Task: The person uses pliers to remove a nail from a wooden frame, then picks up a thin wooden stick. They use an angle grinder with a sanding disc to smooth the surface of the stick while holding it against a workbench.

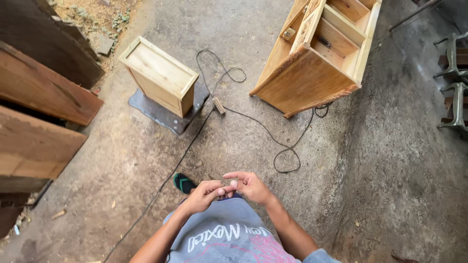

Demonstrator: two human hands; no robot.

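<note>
Hands: left hand (204,195) and right hand (249,186) are meeting fingertip to fingertip, loosely curled; whether they are pinching anything I cannot tell.
Open room: bare, rough concrete floor (390,160) is spreading ahead.
Wood: a small wooden box (160,75) and a cabinet (317,58) are standing well apart.
In the way: a black cable (263,129) is looping between them.

Grey concrete floor (234,136) strewn with sawdust, dark planks (44,97) stacked left, wooden cabinet (317,58) lying beyond.

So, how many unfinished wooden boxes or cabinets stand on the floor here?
2. A small wooden box stands at upper left on a dark mat; a larger cabinet lies at upper right, partly cut off.
</note>
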